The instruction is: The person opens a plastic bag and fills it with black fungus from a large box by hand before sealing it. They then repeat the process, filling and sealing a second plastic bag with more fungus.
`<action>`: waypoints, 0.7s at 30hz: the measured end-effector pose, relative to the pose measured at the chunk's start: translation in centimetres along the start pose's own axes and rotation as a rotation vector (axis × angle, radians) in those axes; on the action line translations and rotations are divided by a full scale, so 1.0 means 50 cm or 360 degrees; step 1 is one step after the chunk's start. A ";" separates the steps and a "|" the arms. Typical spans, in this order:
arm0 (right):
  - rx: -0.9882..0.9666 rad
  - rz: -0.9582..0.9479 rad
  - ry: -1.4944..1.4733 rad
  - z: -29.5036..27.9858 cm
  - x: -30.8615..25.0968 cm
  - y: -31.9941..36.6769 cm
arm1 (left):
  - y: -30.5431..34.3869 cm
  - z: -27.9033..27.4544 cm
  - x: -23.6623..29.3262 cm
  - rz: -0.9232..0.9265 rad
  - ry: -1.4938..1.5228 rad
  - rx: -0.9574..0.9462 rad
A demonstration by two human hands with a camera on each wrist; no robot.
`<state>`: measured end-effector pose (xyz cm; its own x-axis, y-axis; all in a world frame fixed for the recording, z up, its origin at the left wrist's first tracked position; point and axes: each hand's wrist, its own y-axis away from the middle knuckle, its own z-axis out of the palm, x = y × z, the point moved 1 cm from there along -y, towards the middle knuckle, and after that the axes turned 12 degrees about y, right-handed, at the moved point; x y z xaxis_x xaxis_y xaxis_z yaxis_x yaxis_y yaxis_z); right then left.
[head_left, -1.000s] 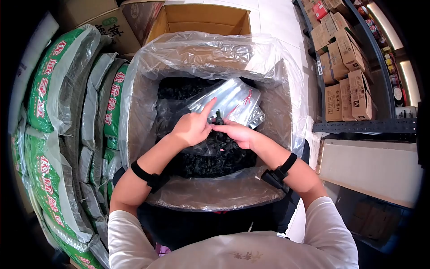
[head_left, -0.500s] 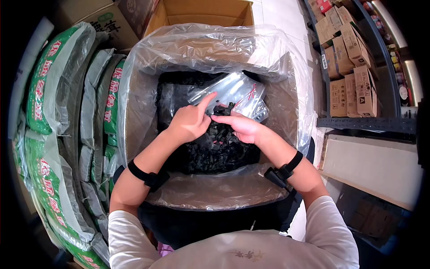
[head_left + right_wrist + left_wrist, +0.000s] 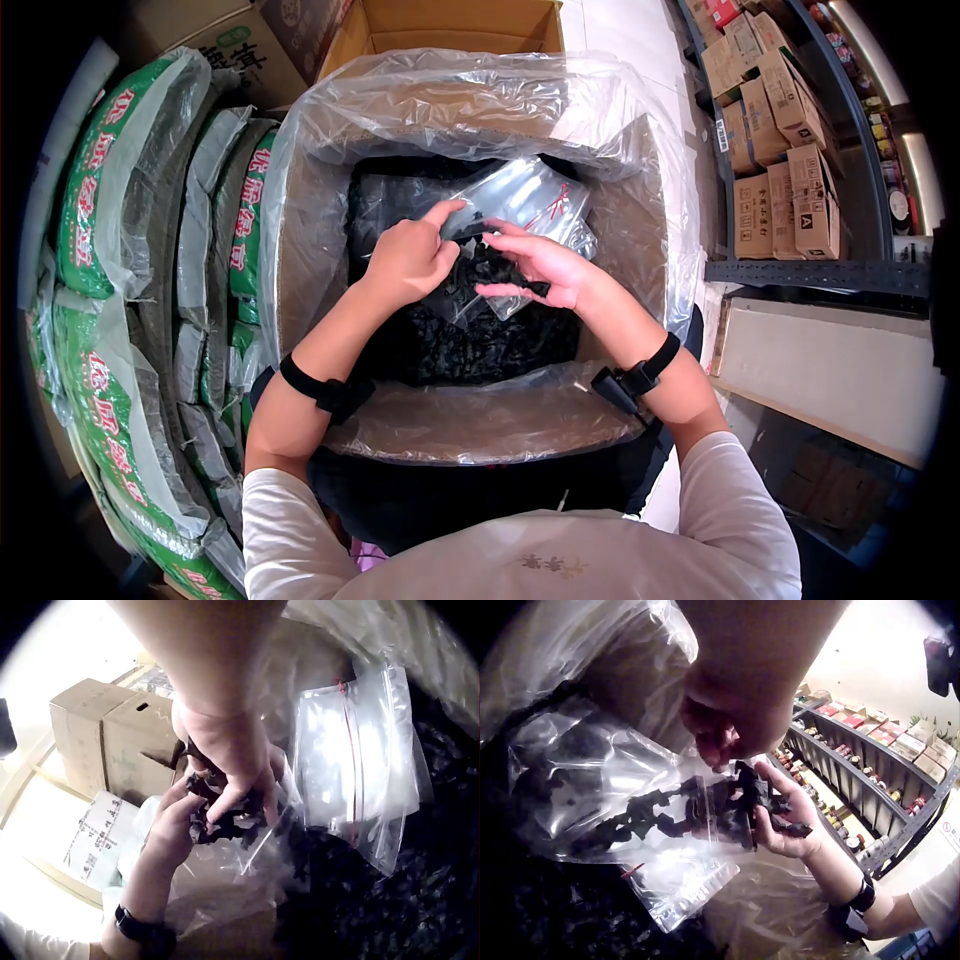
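My left hand (image 3: 405, 262), index finger stretched out, pinches the rim of a clear plastic bag (image 3: 592, 761). Dark crinkled pieces, apparently dried black fungus, show inside that bag in the left wrist view. At its mouth my right hand (image 3: 548, 268) holds more black fungus (image 3: 742, 802) between thumb and fingers. Both hands are close together over a large lined carton (image 3: 480, 425), whose bottom holds a bed of black fungus (image 3: 460, 350). A stack of flat clear bags (image 3: 535, 195) with red marks lies on that bed, just beyond the hands.
Green-and-white printed sacks (image 3: 95, 230) are piled along the left. An open cardboard box (image 3: 460, 25) stands behind the lined carton. Shelving (image 3: 830, 272) with small cartons (image 3: 770, 215) runs along the right. Loose liner plastic (image 3: 420, 90) covers the carton's rim.
My right hand has turned and spread its fingers round a clump of black fungus. The left hand has shifted slightly left, away from it. The clear bag shows more beneath the hands.
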<state>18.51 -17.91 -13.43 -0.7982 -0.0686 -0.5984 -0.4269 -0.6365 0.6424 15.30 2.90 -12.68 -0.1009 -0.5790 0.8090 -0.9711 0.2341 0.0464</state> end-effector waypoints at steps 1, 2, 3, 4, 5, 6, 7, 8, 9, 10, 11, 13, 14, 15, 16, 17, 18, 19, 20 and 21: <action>-0.0002 0.0008 0.0054 -0.010 0.001 -0.006 | -0.001 0.001 -0.004 -0.0001 0.0000 0.0000; -0.0003 0.0007 0.0055 -0.014 0.004 -0.008 | -0.002 0.002 -0.007 -0.0020 0.0033 -0.0007; -0.0020 -0.0043 0.0078 -0.015 0.005 -0.010 | -0.003 0.002 -0.008 -0.0039 0.0067 -0.0014; -0.0036 -0.0093 0.0101 -0.015 0.004 -0.009 | -0.003 0.001 -0.007 -0.0038 0.0067 -0.0014; -0.0036 -0.0093 0.0102 -0.011 0.003 -0.007 | -0.004 0.001 -0.006 -0.0104 0.0200 -0.0091; 0.0013 -0.0164 0.0173 0.000 -0.004 0.001 | -0.004 -0.002 -0.002 -0.0170 0.0333 -0.0168; 0.0061 -0.0233 0.0243 0.006 -0.007 0.005 | -0.004 -0.005 0.006 -0.0171 0.0334 -0.0168; 0.0061 -0.0231 0.0244 0.006 -0.007 0.005 | -0.004 -0.007 0.016 -0.0278 0.0516 -0.0261; 0.0085 -0.0307 0.0267 0.005 -0.007 0.004 | -0.003 -0.008 0.022 -0.0387 0.0697 -0.0354; 0.0108 -0.0383 0.0289 0.005 -0.006 0.003 | -0.001 -0.007 0.017 -0.0390 0.0698 -0.0354; 0.0214 -0.0480 0.0456 0.006 -0.004 0.000 | 0.000 -0.003 0.010 -0.0396 0.0892 -0.0446; 0.0246 -0.0556 0.0599 -0.001 0.007 -0.010 | -0.001 0.003 0.003 -0.0393 0.1208 -0.0635; 0.0281 -0.0634 0.0743 -0.004 0.010 -0.013 | -0.001 0.003 0.003 -0.0394 0.1208 -0.0636; 0.0150 -0.0568 0.0690 0.005 0.004 -0.003 | -0.001 -0.001 0.011 -0.0444 0.1282 -0.0686; 0.0149 -0.0568 0.0689 0.005 0.000 0.002 | 0.000 -0.004 0.018 -0.0494 0.1356 -0.0736; 0.0006 -0.0433 0.0387 0.003 -0.002 0.007 | 0.000 -0.006 0.022 -0.0496 0.1355 -0.0734; -0.0135 -0.0297 0.0085 0.005 -0.005 0.010 | 0.000 -0.009 0.026 -0.0493 0.1372 -0.0713; -0.0168 -0.0267 0.0120 0.009 -0.009 0.013 | 0.000 -0.011 0.029 -0.0490 0.1390 -0.0693; -0.0168 -0.0267 0.0119 0.012 -0.011 0.017 | -0.001 -0.011 0.031 -0.0486 0.1409 -0.0673; -0.0127 -0.0301 0.0153 0.015 -0.011 0.021 | -0.002 -0.009 0.032 -0.0487 0.1410 -0.0674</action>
<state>18.20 -17.96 -12.06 -0.6614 -0.0129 -0.7499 -0.5269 -0.7036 0.4768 15.32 2.27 -11.12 0.5003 0.0836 0.8618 -0.7553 0.5289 0.3871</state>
